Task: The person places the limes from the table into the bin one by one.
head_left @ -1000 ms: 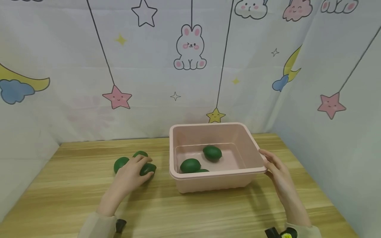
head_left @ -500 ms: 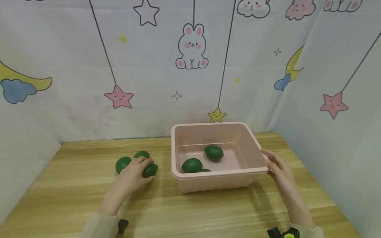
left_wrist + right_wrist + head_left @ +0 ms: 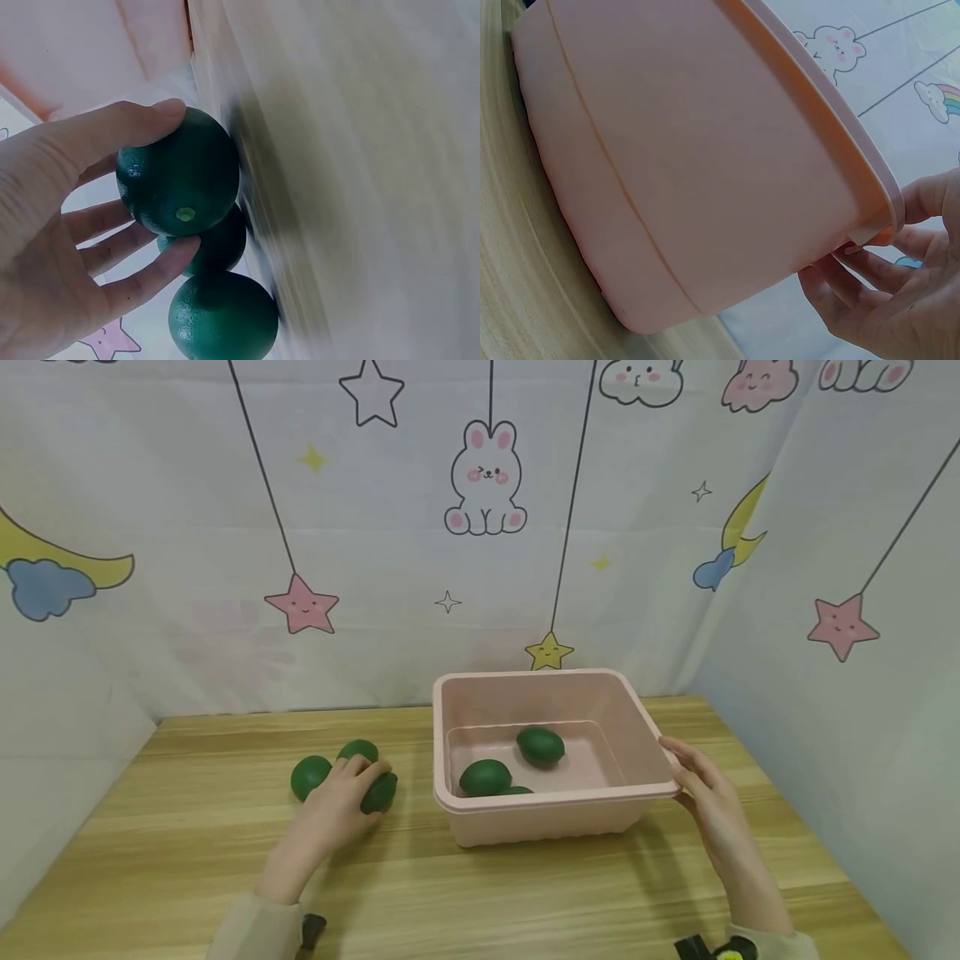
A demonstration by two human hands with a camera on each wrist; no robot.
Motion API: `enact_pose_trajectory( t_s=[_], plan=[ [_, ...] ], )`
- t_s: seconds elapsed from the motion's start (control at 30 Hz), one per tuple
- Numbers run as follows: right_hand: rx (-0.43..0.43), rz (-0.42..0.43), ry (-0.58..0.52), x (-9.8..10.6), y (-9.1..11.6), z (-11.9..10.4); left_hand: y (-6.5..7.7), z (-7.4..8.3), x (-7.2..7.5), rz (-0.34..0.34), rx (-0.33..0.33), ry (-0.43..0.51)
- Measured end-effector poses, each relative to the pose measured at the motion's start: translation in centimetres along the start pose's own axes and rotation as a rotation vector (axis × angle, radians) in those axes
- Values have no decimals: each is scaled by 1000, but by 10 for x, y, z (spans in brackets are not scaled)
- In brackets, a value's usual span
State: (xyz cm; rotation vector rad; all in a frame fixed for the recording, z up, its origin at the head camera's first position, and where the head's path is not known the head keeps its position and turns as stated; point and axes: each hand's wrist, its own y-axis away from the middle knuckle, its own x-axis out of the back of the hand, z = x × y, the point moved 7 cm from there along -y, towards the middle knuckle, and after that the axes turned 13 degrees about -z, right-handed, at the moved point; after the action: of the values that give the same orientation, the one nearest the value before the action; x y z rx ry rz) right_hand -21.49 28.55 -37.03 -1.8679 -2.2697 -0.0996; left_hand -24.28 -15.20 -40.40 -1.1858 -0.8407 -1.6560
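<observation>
My left hand grips a dark green lime on the left half of the table. In the left wrist view, the thumb lies over one side of this lime and fingers curve round the other. Two more limes sit close by: one left of the hand, one just behind it. My right hand pinches the right rim of a pink plastic bin, thumb on top and fingers underneath. Inside the bin are three limes, one mostly hidden by the front wall.
The wood-grain table ends at a white curtain printed with stars and a rabbit, which also lines both sides. The bin stands right of centre near the back, its left wall a short way from the held lime.
My left hand's fingers have closed further round the lime, which has turned a little in the grasp. The right hand stays on the bin's rim. The head view has shifted slightly.
</observation>
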Motion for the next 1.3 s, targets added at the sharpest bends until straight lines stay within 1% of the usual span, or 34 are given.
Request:
enact_pose_trajectory(
  t_s=[0.2, 0.53, 0.8, 1.07, 1.3],
  plan=[
    [-2, -3, 7, 0, 1, 0, 0, 1, -1, 18, 0, -12],
    [6, -6, 13, 0, 1, 0, 2, 3, -2, 28, -7, -2],
    [15, -5, 6, 1, 2, -1, 3, 7, 3, 56, -17, -5],
    [4, -4, 18, 1, 2, -1, 4, 11, 7, 69, -34, -5],
    [-3, -4, 2, 0, 1, -1, 5, 13, 12, 87, -34, -8]
  ],
)
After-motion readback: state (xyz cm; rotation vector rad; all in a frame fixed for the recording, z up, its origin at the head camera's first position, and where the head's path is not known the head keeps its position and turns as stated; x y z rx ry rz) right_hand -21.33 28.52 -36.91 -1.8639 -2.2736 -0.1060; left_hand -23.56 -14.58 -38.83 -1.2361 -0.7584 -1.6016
